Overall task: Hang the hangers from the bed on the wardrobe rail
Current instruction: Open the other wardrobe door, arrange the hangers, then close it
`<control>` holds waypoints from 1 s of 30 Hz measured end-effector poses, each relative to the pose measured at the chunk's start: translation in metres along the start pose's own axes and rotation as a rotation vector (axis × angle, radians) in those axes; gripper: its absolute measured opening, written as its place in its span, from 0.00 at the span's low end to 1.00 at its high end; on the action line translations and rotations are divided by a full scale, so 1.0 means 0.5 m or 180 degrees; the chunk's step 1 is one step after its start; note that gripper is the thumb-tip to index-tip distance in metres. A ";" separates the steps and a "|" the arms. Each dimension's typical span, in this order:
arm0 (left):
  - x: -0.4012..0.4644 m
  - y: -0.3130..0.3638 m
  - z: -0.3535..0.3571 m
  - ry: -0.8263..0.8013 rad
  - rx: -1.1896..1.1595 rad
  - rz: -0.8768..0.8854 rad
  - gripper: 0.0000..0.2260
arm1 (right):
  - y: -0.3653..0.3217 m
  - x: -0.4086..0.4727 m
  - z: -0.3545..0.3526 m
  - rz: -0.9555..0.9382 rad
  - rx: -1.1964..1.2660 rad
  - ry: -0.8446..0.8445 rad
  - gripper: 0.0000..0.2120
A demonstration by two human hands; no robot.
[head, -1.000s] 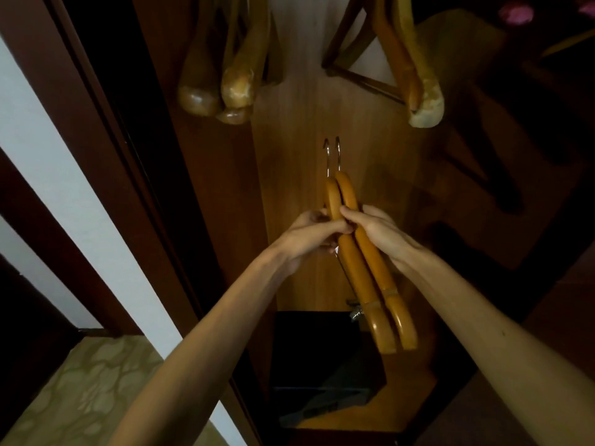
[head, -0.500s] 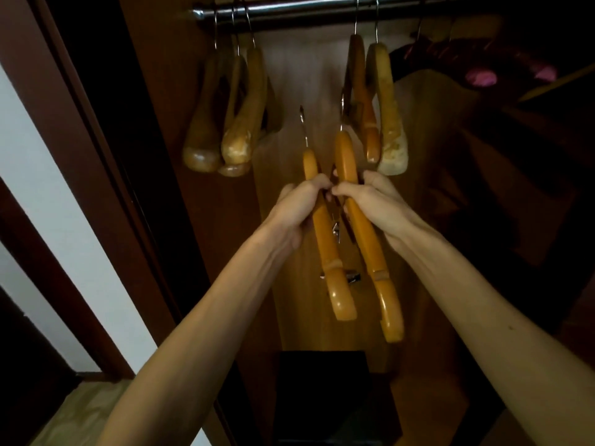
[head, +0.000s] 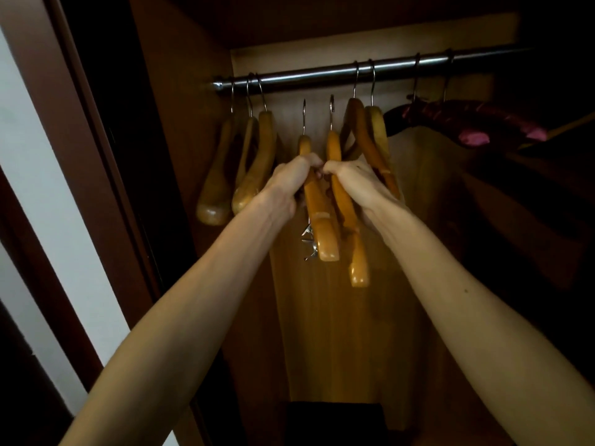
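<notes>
Two hangers are up near the rail (head: 322, 74), one in each hand. Left hand (head: 291, 180) curls tight round the left hanger (head: 317, 207); right hand (head: 357, 180) curls round the right hanger (head: 346, 204). Lift both higher so the hooks go over the rail, in the gap. Five wooden hangers hang there already: three left, two right.

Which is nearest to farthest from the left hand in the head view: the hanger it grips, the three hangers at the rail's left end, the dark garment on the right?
From the left hand:
1. Left held hanger, in its grip.
2. Three hung hangers, just to its left, on the rail.
3. Dark garment, far right, beyond the right hand.
</notes>
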State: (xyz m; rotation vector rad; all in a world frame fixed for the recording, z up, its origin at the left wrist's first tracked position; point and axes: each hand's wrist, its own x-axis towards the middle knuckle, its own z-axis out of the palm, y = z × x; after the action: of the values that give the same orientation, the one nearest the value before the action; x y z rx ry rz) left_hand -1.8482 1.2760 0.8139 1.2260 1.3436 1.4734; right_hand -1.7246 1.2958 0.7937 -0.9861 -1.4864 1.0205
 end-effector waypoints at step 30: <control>0.187 0.105 -0.001 0.0122 -0.0031 0.0150 0.13 | -0.100 0.226 -0.001 -0.0326 -0.0005 -0.0285 0.17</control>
State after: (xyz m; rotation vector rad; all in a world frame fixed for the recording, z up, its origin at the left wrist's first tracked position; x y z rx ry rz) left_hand -1.8671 1.3586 0.8796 1.2365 1.3395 1.5417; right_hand -1.7423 1.3878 0.8740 -0.8659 -1.5950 1.0009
